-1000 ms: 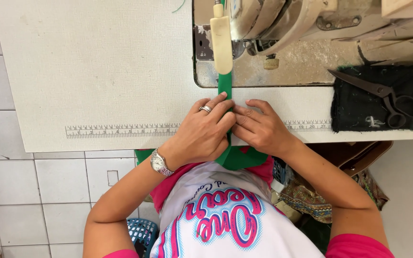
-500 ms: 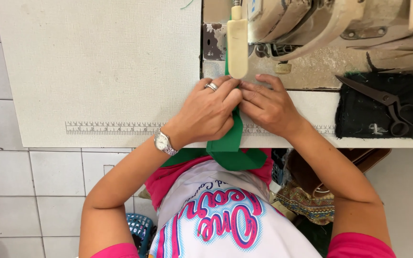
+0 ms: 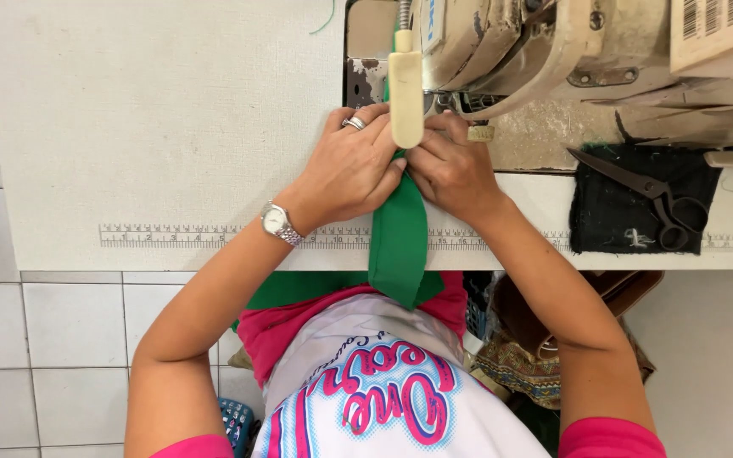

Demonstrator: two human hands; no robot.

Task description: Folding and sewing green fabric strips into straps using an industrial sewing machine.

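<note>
Both hands have crept toward the sewing machine (image 3: 502, 51); our left hand (image 3: 351, 165) and right hand (image 3: 451, 165) pinch the green fabric strip (image 3: 399, 237) flat—we feed it straight, fingers off the needle.

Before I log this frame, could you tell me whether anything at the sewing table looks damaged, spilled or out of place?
Nothing stands out. Both hands, left hand and right hand, press the green fabric strip flat at the sewing machine; the scissors lie on a dark cloth.

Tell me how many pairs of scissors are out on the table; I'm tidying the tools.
1. The scissors lie on the black cloth at the table's right, beside the sewing machine. Others may be hidden behind the machine.
</note>
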